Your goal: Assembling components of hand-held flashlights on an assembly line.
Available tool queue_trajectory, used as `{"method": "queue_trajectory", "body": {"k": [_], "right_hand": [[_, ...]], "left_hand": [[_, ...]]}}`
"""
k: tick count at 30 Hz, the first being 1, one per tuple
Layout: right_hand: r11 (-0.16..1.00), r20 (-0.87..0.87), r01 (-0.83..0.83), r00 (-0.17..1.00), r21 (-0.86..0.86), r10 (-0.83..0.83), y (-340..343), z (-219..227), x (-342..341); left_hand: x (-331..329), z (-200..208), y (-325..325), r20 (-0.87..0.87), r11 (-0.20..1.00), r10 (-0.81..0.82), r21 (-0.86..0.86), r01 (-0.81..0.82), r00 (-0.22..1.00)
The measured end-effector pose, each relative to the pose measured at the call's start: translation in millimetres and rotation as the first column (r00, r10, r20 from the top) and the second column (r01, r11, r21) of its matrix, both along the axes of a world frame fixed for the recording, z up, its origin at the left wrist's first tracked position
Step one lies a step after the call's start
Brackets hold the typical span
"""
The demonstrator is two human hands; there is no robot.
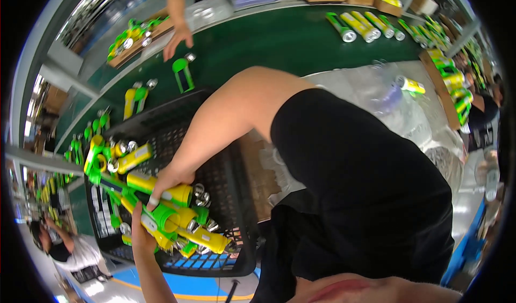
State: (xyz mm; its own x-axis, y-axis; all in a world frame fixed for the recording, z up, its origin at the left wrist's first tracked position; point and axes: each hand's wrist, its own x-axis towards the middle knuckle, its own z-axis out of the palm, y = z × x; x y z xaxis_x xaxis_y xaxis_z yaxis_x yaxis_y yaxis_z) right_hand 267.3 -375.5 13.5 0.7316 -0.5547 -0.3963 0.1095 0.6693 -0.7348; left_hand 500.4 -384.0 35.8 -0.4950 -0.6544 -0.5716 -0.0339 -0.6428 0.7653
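Observation:
A black plastic basket (244, 233) at the lower left holds a heap of yellow and green flashlight bodies (207, 240) with loose silver reflector heads (201, 195). My right arm reaches across into it. My right hand (171, 180) is closed around some of the flashlight bodies, a white band on one finger. From below, my left hand (142, 232) grips the near side of the same bunch, its thumb up along a green-collared body (164, 217). The bodies overlap, so I cannot tell how many each hand holds.
A green conveyor belt (258, 50) runs beyond the basket, carrying flashlights (361, 26) and a loose green part (183, 74). Across it another person's hand (178, 40) reaches over. Cardboard boxes (438, 88) of flashlights and plastic-wrapped material (355, 96) are at the right.

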Motion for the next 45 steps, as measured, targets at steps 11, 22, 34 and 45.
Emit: {"method": "queue_trajectory", "body": {"k": [11,22,34,45], "right_hand": [[0.992,0.052,-0.009,0.999,-0.126,0.016,-7,-6,10],[0.855,0.28,0.419,0.898,-0.306,-0.34,26,103,-25],[0.423,0.543,0.821,0.571,-0.383,-0.616,161,179,-208],[0.166,0.229,0.782,0.367,-0.601,-0.902,444,200,-434]], "left_hand": [[-7,5,5,0.02,0.969,0.122,-0.219,-0.115,0.992],[-32,143,-22,0.156,0.85,0.036,-0.525,0.052,0.987],[-277,259,54,0.197,0.588,-0.229,-0.752,0.297,0.953],[-585,238,246,0.118,0.331,-0.777,-0.758,0.561,0.618]]}}
